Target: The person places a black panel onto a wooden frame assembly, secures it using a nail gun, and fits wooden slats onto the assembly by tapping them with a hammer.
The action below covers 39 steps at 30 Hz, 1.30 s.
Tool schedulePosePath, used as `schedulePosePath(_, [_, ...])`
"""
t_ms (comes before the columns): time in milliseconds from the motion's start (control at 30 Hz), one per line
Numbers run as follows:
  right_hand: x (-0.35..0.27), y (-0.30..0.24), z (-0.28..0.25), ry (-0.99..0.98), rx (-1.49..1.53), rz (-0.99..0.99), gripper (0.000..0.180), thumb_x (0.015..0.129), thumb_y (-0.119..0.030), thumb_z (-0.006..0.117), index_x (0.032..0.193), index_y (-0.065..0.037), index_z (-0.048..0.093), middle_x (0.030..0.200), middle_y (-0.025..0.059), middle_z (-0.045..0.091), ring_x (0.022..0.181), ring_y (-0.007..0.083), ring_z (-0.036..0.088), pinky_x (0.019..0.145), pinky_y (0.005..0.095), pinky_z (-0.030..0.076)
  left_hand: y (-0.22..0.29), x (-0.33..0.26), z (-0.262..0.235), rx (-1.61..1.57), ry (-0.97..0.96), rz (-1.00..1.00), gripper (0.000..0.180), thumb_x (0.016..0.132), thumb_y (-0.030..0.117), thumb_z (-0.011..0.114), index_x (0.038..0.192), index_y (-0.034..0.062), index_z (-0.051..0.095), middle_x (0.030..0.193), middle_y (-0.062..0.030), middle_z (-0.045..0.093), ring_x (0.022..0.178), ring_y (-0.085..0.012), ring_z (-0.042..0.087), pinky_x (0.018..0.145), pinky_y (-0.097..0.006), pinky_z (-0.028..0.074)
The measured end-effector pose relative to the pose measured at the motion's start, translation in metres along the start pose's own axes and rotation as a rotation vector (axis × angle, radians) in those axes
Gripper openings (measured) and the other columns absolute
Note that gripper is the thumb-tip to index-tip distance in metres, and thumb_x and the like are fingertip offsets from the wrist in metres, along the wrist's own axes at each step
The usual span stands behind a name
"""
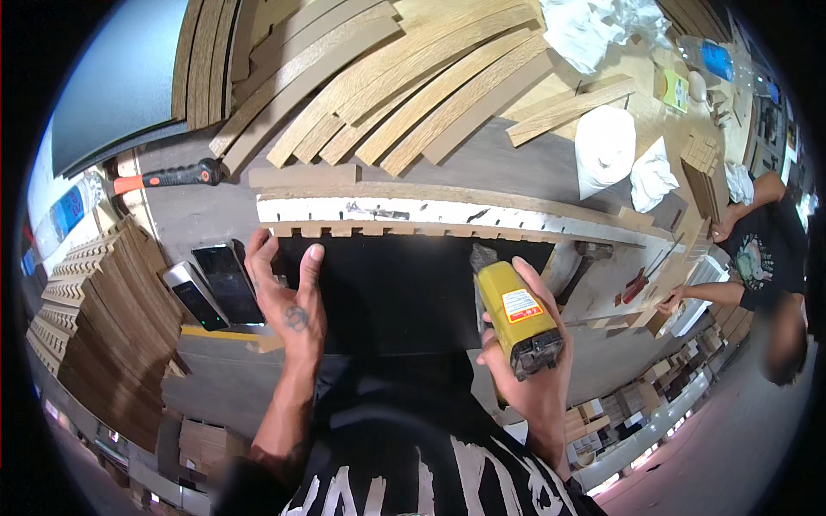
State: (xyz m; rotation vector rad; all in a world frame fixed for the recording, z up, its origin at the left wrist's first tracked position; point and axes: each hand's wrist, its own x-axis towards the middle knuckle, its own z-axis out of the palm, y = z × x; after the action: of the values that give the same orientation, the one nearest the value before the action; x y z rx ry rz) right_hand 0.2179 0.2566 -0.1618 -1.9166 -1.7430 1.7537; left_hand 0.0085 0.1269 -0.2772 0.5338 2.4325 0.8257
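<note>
Right now I see my left hand (288, 297) spread open, fingers resting on the near edge of the long notched wooden strip (447, 215) on the table (516, 163), while my right hand (529, 348) is clamped around a yellow power tool (516, 316) just below that strip.

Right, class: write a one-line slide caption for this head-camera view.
Left hand rests on a black panel below a notched wooden strip; right hand grips a yellow power tool.
</note>
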Motion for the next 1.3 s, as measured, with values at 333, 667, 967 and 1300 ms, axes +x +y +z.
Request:
schedulePosePath(333, [0.003,-0.008,0.016,-0.057,0.030,0.064,0.080,0.071,0.002,0.077,0.144,-0.010,0.045,0.132,0.0132,0.062,0.114,0.0245,0.065,0.097,0.0366,0.053,-0.005,-0.001,-0.002,-0.041,0.004,0.019,0.049,0.089,0.027,0.076,0.122,-0.0011,0.052,0.142,-0.0185,0.046,0.132,-0.0312,0.044,0.111,-0.042,0.033])
schedulePosePath(667, [0.004,-0.022,0.032,-0.101,-0.023,0.006,0.083,0.070,0.005,0.076,0.145,-0.011,0.045,0.129,0.0137,0.063,0.115,0.0225,0.064,0.098,0.0363,0.051,-0.004,0.001,-0.004,-0.034,0.039,0.071,0.043,0.085,0.015,0.079,0.116,-0.0029,0.055,0.136,-0.0198,0.051,0.123,-0.0333,0.052,0.105,-0.041,0.041])
schedulePosePath(967, [0.007,-0.039,0.049,-0.146,-0.127,-0.094,0.083,0.069,0.005,0.074,0.146,-0.011,0.046,0.129,0.0124,0.064,0.115,0.0178,0.063,0.096,0.0329,0.051,-0.017,0.000,-0.006,-0.232,0.000,0.030,0.039,0.089,0.014,0.075,0.119,-0.0018,0.056,0.140,-0.0202,0.049,0.126,-0.0316,0.053,0.103,-0.039,0.045])
schedulePosePath(1300, [0.009,-0.047,0.060,-0.168,-0.155,-0.106,0.084,0.070,0.004,0.073,0.147,-0.009,0.044,0.129,0.0136,0.063,0.112,0.0159,0.063,0.095,0.0329,0.051,-0.014,0.006,-0.018,-0.246,-0.061,-0.012,0.035,0.090,0.014,0.073,0.118,-0.0037,0.060,0.140,-0.0175,0.051,0.124,-0.0281,0.054,0.102,-0.038,0.046])
